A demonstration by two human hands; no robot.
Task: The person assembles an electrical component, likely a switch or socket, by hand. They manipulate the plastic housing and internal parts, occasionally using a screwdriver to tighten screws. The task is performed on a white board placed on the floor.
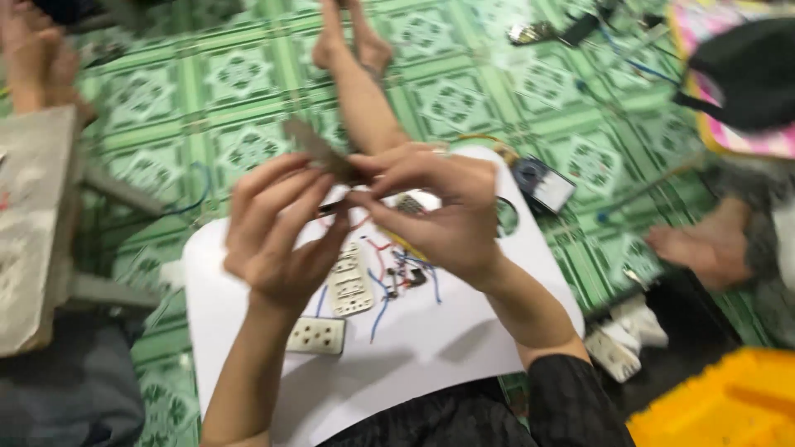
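Both hands meet above the lap: left hand (277, 236) and right hand (439, 215) pinch a small flat brown part (319, 151) between closed fingertips. Risk: motion blur suggests an unsteady hold; it could drop onto the white board (431, 348) carrying wired sockets (349, 281). Green patterned tile floor (464, 99); others' bare feet nearby.

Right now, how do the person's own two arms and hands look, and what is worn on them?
Both hands are bare, without gloves. The left hand continues into a forearm that is uncovered as far as the picture's lower edge. The right hand has a bare forearm too, and a dark sleeve, pushed up, begins near the elbow. The picture is too blurred to show rings or marks.
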